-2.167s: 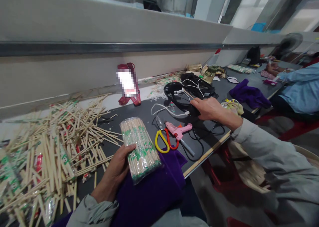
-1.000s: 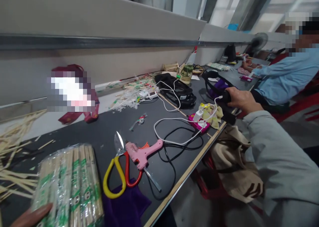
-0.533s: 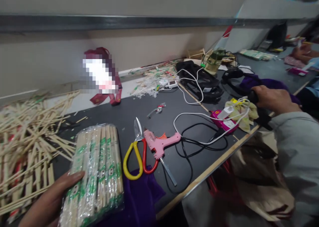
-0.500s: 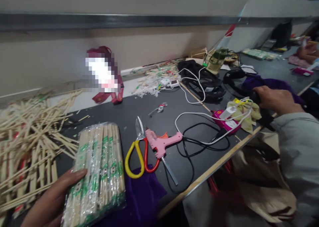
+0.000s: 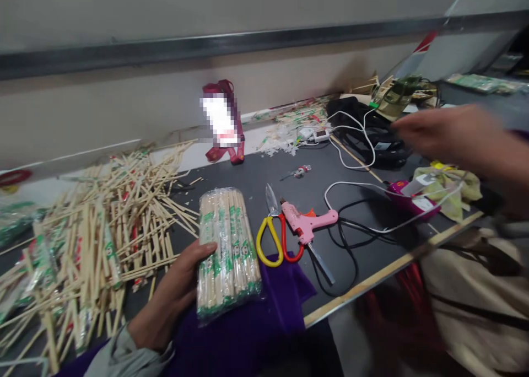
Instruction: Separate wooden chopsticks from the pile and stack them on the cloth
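My left hand is closed on the left side of a clear plastic pack of wrapped chopsticks, thumb on top. The pack is tilted up over purple cloth at the table's edge. Just right of it lie scissors with one yellow and one red handle. Touching them is a pink glue gun with a glue stick poking out of its back. My right hand is raised above the right side of the table, near a black bag; motion blur hides how its fingers are set.
Loose chopsticks pile up on the left. A phone leans on the wall, screen bright. Cables run to a magenta power strip beside a yellowish cloth. A black bag and a bottle stand behind.
My right hand has left the dark object it touched at the right and risen leftward. The view has swung left, showing more of the chopstick pile. My left hand keeps the pack.
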Available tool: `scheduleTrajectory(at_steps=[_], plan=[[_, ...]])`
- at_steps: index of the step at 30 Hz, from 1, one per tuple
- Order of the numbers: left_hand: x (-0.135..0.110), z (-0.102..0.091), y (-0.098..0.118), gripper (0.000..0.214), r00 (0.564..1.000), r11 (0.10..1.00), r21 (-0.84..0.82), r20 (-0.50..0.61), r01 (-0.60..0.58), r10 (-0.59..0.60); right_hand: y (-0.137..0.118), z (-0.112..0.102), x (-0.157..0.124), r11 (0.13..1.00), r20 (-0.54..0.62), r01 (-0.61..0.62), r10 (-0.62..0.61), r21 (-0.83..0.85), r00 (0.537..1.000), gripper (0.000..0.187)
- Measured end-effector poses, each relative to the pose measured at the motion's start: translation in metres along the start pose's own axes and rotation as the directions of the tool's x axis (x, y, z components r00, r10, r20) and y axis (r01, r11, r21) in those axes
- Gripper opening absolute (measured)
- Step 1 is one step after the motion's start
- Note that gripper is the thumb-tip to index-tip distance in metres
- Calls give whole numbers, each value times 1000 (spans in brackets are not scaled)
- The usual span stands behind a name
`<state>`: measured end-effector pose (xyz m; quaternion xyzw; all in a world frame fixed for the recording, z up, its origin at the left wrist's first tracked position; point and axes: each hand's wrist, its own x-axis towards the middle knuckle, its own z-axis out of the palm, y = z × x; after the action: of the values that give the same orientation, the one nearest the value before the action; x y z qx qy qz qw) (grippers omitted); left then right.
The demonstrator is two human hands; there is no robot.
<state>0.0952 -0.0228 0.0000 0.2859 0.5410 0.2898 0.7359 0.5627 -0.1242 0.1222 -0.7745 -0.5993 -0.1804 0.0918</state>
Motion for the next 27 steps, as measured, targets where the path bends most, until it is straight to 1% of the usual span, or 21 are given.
scheduleTrajectory(at_steps=[1,2,3,4,5,6,8,10,12,14,16,17,18,19,20,21,22,23,24,25,27], plan=[[1,-1,-1,48,1000,1000,-3,25,-7,7,-37,21,14,995,163,102,-100,1,982,33],[2,-3,-3,47,999,1000,-10,51,-15,16,-72,44,26,978,277,207,-206,27,939,38],[3,-4,-4,46,997,999,-21,77,-27,28,-104,67,36,967,365,252,-248,39,897,44],[3,-6,-6,45,994,998,-36,102,-43,46,-131,88,43,964,407,262,-257,45,877,47],[2,-8,-7,45,990,997,-54,126,-60,67,-151,107,48,964,429,263,-257,47,866,49],[0,-9,-7,45,985,995,-71,152,-76,86,-165,122,50,968,451,247,-243,51,859,47],[-5,-10,-5,42,972,988,-111,200,-104,125,-178,142,52,978,481,200,-200,52,854,38],[-12,-4,4,37,957,980,-155,241,-129,164,-177,151,53,985,476,165,-170,53,863,34],[-15,12,17,30,939,972,-193,287,-135,187,-169,151,54,990,456,124,-142,69,879,31],[-11,38,33,24,907,959,-236,352,-154,232,-157,146,56,993,424,77,-108,90,899,31],[2,72,47,22,862,950,-269,431,-159,266,-142,136,58,974,354,-59,-23,219,935,30],[13,90,51,21,836,944,-285,468,-164,286,-134,131,58,928,306,-159,52,337,951,27],[25,110,53,18,809,938,-304,501,-167,307,-126,126,57,842,257,-256,145,476,955,24],[38,128,53,18,782,935,-316,537,-162,317,-118,121,56,724,215,-325,244,609,946,21],[51,146,51,18,765,933,-320,556,-165,326,-111,117,54,605,175,-353,333,714,926,18],[65,163,47,18,760,941,-293,568,-171,315,-104,114,52,523,133,-344,398,780,908,16],[77,177,42,18,764,953,-239,575,-184,292,-100,112,50,479,90,-317,437,819,895,15],[87,189,36,20,779,958,-173,558,-228,286,-97,110,47,468,55,-287,449,836,892,14],[96,198,31,23,791,949,-55,539,-311,290,-96,110,45,481,31,-261,434,837,900,14],[103,204,26,24,800,906,124,528,-404,284,-97,111,42,514,15,-238,400,824,916,14],[113,209,21,26,830,771,405,486,-492,274,-102,115,38,603,14,-198,296,773,955,16]])
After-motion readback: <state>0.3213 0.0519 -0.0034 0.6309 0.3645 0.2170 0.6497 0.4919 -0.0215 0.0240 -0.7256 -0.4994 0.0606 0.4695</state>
